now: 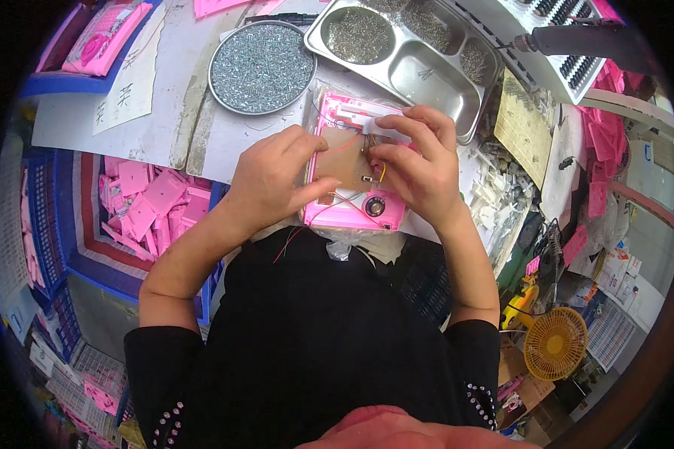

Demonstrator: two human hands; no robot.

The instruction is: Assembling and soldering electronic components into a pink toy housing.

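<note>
In front of me lies an uncovered pink plastic casing (344,218) with a brown circuit board (339,161) inside. Thin red and yellow wires and a round black part (375,206) also show in it. My left hand (273,176) grips the casing's left side, thumb reaching over the board's lower edge. At the board's right side, the fingers of my right hand (423,161) are closed beside a small white piece (370,126) and some wires. What exactly they pinch is hidden. A clear plastic bag (339,249) lies under the casing.
A round tray of screws (262,67) stands beyond my left hand. Further right is a metal compartment tray (434,75) with small metal parts. A power screwdriver (577,40) hangs at upper right. White plastic parts (494,187) lie on the right; pink parts (157,198) fill a crate at left.
</note>
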